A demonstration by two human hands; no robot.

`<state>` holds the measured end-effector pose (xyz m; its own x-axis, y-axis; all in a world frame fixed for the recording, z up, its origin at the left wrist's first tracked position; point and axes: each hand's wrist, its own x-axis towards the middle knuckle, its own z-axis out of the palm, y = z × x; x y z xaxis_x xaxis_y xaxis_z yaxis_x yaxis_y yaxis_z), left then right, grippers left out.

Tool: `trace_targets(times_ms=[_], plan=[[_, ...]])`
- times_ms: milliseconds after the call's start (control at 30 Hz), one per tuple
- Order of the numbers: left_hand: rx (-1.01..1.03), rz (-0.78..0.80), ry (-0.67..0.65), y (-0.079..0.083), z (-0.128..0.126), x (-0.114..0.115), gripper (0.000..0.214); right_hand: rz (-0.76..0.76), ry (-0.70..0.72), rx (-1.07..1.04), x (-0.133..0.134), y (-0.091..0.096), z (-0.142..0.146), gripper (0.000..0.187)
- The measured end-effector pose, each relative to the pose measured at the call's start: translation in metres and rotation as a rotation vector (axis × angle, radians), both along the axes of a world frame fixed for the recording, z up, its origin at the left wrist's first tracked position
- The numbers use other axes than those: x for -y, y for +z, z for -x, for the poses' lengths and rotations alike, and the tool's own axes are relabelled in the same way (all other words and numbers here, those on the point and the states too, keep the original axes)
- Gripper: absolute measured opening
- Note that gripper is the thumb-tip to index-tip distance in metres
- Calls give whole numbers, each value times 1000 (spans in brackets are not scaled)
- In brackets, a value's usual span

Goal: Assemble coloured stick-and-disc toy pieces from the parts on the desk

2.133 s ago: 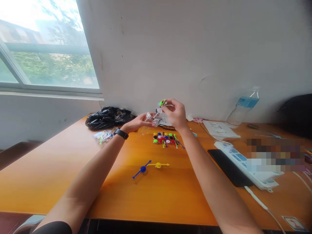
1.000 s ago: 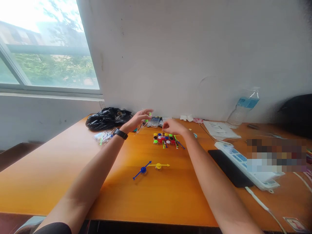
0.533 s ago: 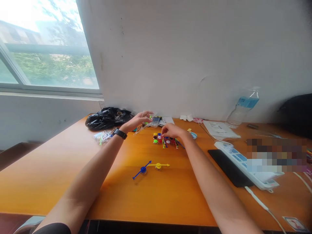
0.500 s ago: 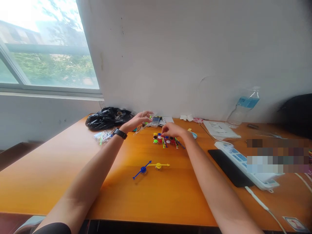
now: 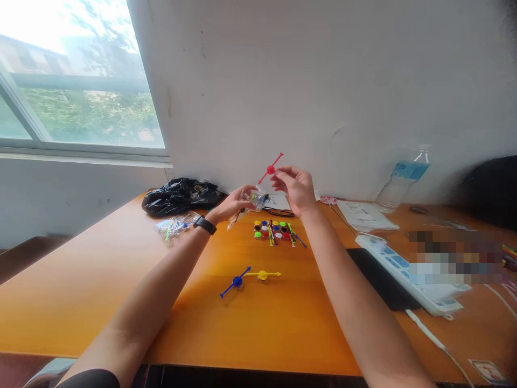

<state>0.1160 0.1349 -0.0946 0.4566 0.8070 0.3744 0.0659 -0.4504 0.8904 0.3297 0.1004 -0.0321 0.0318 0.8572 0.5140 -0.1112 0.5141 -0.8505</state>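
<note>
My right hand (image 5: pixel 299 191) is raised above the table, pinching a red arrow spinner (image 5: pixel 271 170) by its round hub. The spinner tilts, with one end up to the right. Lower and to the left, my left hand (image 5: pixel 231 206), below a black wristband, is closed on a clear plastic bag (image 5: pixel 254 200) with small coloured pieces inside. Under my hands lie rows of coloured round pieces (image 5: pixel 278 236) with several loose arrows (image 5: pixel 271 234) across them. Nearer to me rest a blue arrow spinner (image 5: pixel 237 282) and a yellow arrow spinner (image 5: pixel 263 275), each on a clear base.
At the back left sit a black plastic bag (image 5: pixel 173 198) and another clear bag of pieces (image 5: pixel 172 227). To the right are a white power strip (image 5: pixel 398 267), a dark mat (image 5: pixel 375 275), papers (image 5: pixel 363 214) and a clear bottle (image 5: pixel 404 180) against the wall.
My right hand has risen from the rows of pieces, bringing the red spinner up. My left hand has shifted slightly right with the clear bag. The blue and yellow spinners have not moved.
</note>
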Motion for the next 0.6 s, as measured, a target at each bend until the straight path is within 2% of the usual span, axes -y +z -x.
trace_targets(times_ms=[100,200,267,333,433,600], plan=[[30,-19,-29,1,-4,2,61,-21,-94,94,0,-8,16,24],[67,-45,-37,6,-6,4,59,-64,-230,323,-2,-15,21,23],[68,-50,-11,8,-5,5,57,-82,-291,425,-1,-15,19,24],[58,-53,31,9,-5,6,56,-105,-319,435,3,-11,16,31],[61,-67,88,8,-6,4,53,-164,-257,493,9,-5,12,35],[32,-42,79,8,-8,5,60,-156,-89,727,8,-13,10,18]])
